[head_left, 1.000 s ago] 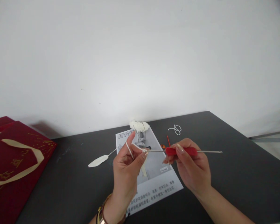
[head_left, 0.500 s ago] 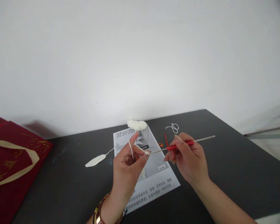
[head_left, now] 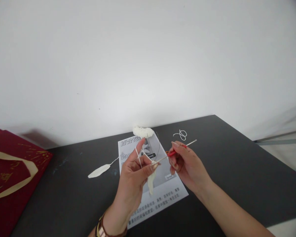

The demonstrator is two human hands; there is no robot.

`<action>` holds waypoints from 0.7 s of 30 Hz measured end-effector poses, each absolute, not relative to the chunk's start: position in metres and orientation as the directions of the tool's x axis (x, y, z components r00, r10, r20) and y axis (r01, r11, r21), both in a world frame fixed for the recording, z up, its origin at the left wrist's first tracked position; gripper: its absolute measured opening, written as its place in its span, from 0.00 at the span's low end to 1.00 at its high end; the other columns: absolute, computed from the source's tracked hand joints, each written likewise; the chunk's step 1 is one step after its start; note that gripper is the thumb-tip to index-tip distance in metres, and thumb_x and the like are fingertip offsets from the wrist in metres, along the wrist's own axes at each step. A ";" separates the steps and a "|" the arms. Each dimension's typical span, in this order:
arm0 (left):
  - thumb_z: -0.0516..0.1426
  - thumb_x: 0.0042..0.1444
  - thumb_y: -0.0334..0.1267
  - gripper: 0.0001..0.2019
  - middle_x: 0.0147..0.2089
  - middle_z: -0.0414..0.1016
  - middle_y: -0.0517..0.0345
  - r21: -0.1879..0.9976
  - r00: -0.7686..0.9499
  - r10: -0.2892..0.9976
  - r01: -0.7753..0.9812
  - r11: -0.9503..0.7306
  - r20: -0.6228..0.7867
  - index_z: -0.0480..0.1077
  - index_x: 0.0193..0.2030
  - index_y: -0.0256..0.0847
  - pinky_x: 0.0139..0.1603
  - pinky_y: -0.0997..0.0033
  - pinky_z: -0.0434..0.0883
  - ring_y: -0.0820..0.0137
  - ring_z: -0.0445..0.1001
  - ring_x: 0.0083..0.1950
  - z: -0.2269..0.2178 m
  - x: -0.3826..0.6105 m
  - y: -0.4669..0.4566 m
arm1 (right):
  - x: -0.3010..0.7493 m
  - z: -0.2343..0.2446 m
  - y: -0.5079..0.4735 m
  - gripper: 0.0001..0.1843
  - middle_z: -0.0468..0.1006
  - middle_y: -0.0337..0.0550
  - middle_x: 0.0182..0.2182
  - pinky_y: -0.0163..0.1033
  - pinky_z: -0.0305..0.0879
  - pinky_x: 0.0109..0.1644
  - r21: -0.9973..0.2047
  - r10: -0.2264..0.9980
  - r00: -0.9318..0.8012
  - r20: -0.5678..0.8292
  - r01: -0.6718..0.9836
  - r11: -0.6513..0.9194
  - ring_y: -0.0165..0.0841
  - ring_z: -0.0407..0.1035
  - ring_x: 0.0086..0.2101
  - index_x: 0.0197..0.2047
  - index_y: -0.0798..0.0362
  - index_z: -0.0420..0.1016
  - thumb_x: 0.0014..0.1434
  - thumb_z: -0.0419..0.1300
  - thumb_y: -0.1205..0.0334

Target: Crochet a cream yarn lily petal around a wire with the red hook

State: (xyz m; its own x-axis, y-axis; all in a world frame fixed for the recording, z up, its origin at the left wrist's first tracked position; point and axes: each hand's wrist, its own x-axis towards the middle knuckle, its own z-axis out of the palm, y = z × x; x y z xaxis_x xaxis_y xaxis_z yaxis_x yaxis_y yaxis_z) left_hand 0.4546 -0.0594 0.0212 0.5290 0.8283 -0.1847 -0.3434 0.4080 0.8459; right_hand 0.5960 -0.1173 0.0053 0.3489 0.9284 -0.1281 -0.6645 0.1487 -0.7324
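A red-handled crochet hook (head_left: 172, 153) was gripped in the right hand (head_left: 188, 168). White yarn (head_left: 154, 162) was pinched in the left hand (head_left: 134, 179) and looped around its raised forefinger.

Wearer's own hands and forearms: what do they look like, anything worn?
Both bare, no gloves; no sleeves in view. Left hand: shiny copper-toned band at the wrist, beside a darker, thinner band; too small to tell whether it's a watch. Right hand: nothing on the wrist. No cables or markings visible.
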 end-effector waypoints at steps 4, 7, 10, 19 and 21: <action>0.66 0.45 0.28 0.39 0.25 0.67 0.67 0.834 0.543 0.816 -0.344 0.431 -0.197 0.58 0.64 0.54 0.19 0.85 0.52 0.83 0.58 0.21 0.024 0.454 -0.058 | 0.589 0.001 -0.117 0.11 0.74 0.34 0.17 0.28 0.70 0.18 -0.676 0.933 0.342 -0.111 -0.714 0.181 0.24 0.64 0.16 0.28 0.54 0.71 0.57 0.62 0.58; 0.65 0.46 0.28 0.41 0.25 0.67 0.67 0.841 0.492 0.849 -0.365 0.400 -0.191 0.54 0.65 0.55 0.18 0.85 0.51 0.83 0.58 0.20 0.027 0.455 -0.059 | 0.584 -0.001 -0.116 0.09 0.75 0.36 0.20 0.30 0.74 0.23 -0.652 0.931 0.352 -0.090 -0.728 0.212 0.25 0.66 0.20 0.30 0.54 0.72 0.57 0.62 0.58; 0.65 0.46 0.28 0.41 0.24 0.66 0.68 0.847 0.457 0.871 -0.378 0.373 -0.180 0.54 0.65 0.55 0.18 0.85 0.50 0.83 0.57 0.20 0.029 0.455 -0.060 | 0.580 -0.002 -0.116 0.08 0.75 0.36 0.21 0.31 0.74 0.24 -0.639 0.930 0.356 -0.091 -0.737 0.220 0.25 0.67 0.21 0.31 0.54 0.73 0.57 0.62 0.58; 0.63 0.49 0.28 0.40 0.26 0.68 0.67 0.852 0.482 0.865 -0.388 0.353 -0.139 0.52 0.66 0.57 0.24 0.84 0.58 0.81 0.62 0.23 0.025 0.452 -0.060 | 0.581 -0.005 -0.116 0.08 0.75 0.38 0.21 0.31 0.74 0.24 -0.580 0.929 0.343 -0.138 -0.789 0.205 0.25 0.66 0.21 0.34 0.56 0.75 0.56 0.64 0.59; 0.63 0.49 0.28 0.40 0.25 0.69 0.67 0.858 0.484 0.865 -0.382 0.344 -0.132 0.52 0.65 0.58 0.25 0.83 0.60 0.80 0.64 0.24 0.025 0.452 -0.061 | 0.581 -0.007 -0.116 0.08 0.75 0.37 0.21 0.30 0.74 0.24 -0.564 0.930 0.330 -0.159 -0.804 0.189 0.24 0.66 0.21 0.34 0.56 0.75 0.55 0.64 0.59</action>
State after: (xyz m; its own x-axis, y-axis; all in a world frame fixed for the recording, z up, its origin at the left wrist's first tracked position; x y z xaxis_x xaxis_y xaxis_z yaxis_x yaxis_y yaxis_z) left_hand 0.4516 -0.0611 0.0252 0.4839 0.8652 -0.1317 -0.3821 0.3443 0.8576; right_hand 0.5806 -0.1159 -0.0065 0.3302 0.9305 -0.1586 -0.8036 0.1889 -0.5644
